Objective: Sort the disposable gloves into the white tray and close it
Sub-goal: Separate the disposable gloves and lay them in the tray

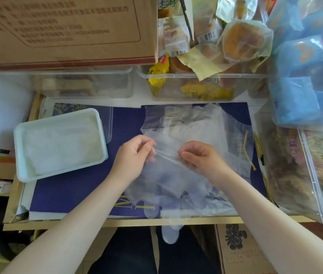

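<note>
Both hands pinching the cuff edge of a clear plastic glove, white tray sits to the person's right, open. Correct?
Not quite. The white rectangular plastic tray sits to the person's left, not right, per the head view. The rest holds: left hand and right hand pinch the edge of the clear plastic disposable glove, and the tray is open.

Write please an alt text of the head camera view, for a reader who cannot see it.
Two bare hands, left hand and right hand, pinch the cuff of a clear disposable glove above a dark blue mat. An open white tray holding clear plastic lies to the left; more gloves are piled behind the hands.
</note>
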